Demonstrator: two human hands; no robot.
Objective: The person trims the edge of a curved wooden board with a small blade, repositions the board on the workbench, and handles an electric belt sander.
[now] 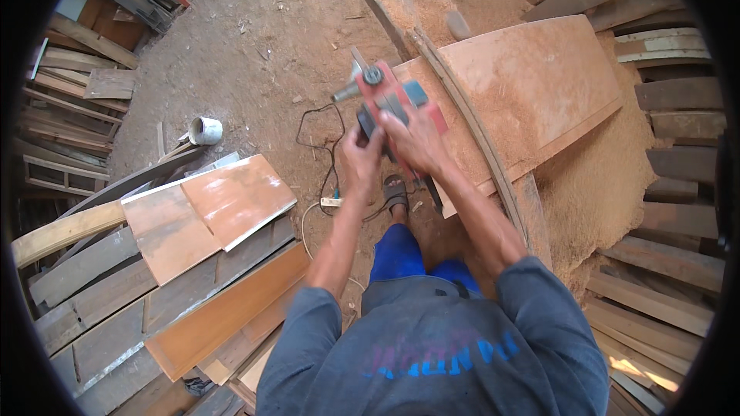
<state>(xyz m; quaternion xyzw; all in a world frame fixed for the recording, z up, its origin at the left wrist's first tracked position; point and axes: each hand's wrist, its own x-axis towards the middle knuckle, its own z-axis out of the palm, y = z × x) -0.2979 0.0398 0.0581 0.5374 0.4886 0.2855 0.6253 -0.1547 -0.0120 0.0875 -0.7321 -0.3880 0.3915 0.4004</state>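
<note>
A red electric hand planer [383, 86] with black and blue parts is held up in front of me, tilted, over the near left end of a broad wooden panel [555, 65]. My right hand [420, 140] is closed on its body from the near side. Along its left, the fingers of my left hand [361, 160] wrap a dark part of it; the fingertips are partly hidden and slightly blurred. A dark narrow wooden strip [470, 119] crosses the panel just right of the tool. Wood shavings lie on the panel.
A power cord [299, 135] loops on the dirt floor near a small white socket block [331, 202]. At left, brown boards [235, 192] lie on grey planks near a white bucket [206, 131]. Stacked timber [678, 162] and a sawdust heap [593, 192] are at right.
</note>
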